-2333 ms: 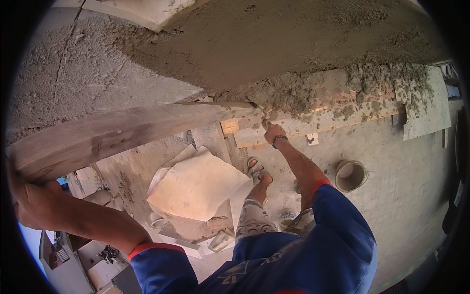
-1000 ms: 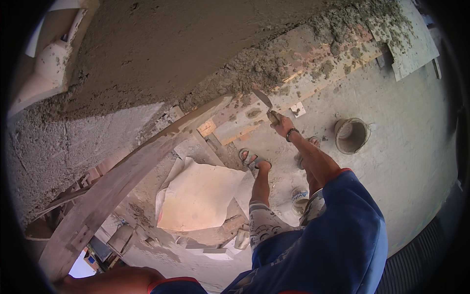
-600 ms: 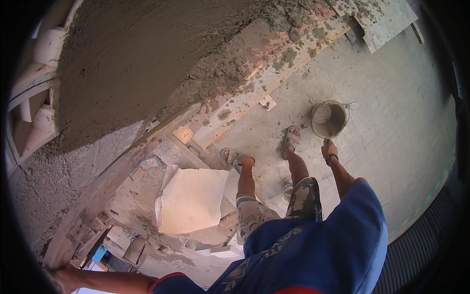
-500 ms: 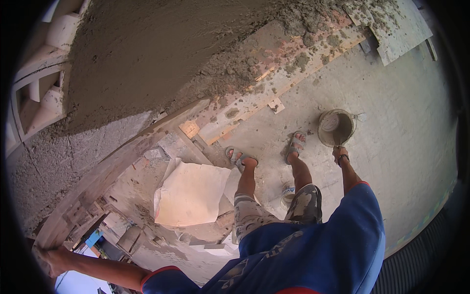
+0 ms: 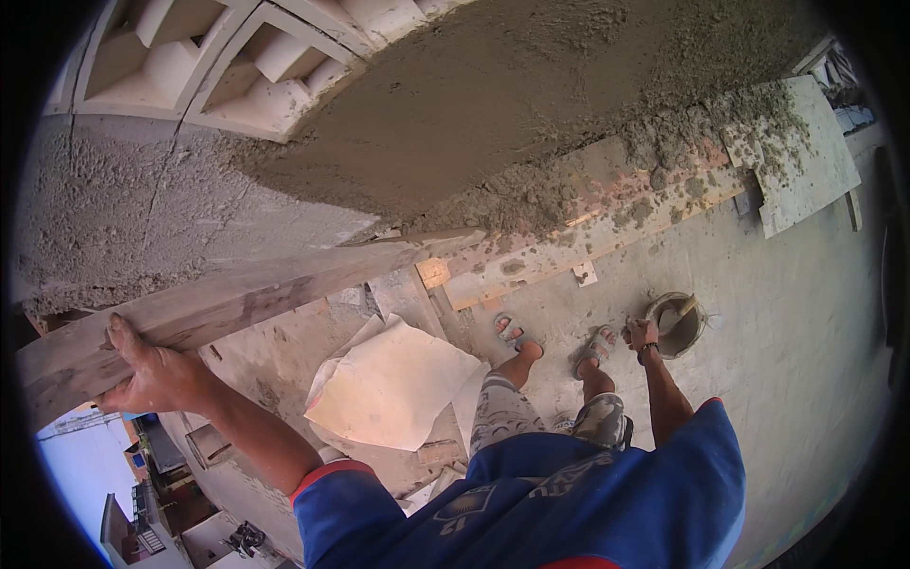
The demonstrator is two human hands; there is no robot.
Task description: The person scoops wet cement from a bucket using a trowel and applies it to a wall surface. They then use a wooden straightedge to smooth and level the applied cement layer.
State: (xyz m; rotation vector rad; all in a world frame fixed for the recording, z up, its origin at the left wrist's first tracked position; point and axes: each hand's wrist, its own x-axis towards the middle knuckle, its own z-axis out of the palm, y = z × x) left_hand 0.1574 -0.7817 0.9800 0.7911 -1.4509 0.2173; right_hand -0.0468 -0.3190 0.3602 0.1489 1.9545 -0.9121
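Observation:
My left hand (image 5: 161, 375) grips the lower edge of a long wooden plank (image 5: 275, 284) at the left, thumb on its face and fingers partly hidden. Above that plank lies wet grey mortar (image 5: 436, 114), smooth in the middle and lumpy along its lower right border. To the right, my right hand (image 5: 643, 334) is closed beside the left rim of a round bucket (image 5: 684, 339). What its fingers hold, if anything, I cannot make out. A light stick-like handle (image 5: 687, 304) leans inside the bucket.
White pierced blocks (image 5: 275, 71) border the mortar at the upper left. Mortar-spattered boards (image 5: 578, 228) run along its right side, ending in a pale panel (image 5: 806, 161). A crumpled pale sheet (image 5: 393, 379) lies left of my sandalled feet (image 5: 595, 351) on the concrete floor (image 5: 758, 417).
The view has swung left. My left hand sits farther in along the plank. My right hand has moved from the bucket's near rim to its left side, and a handle now leans in the bucket.

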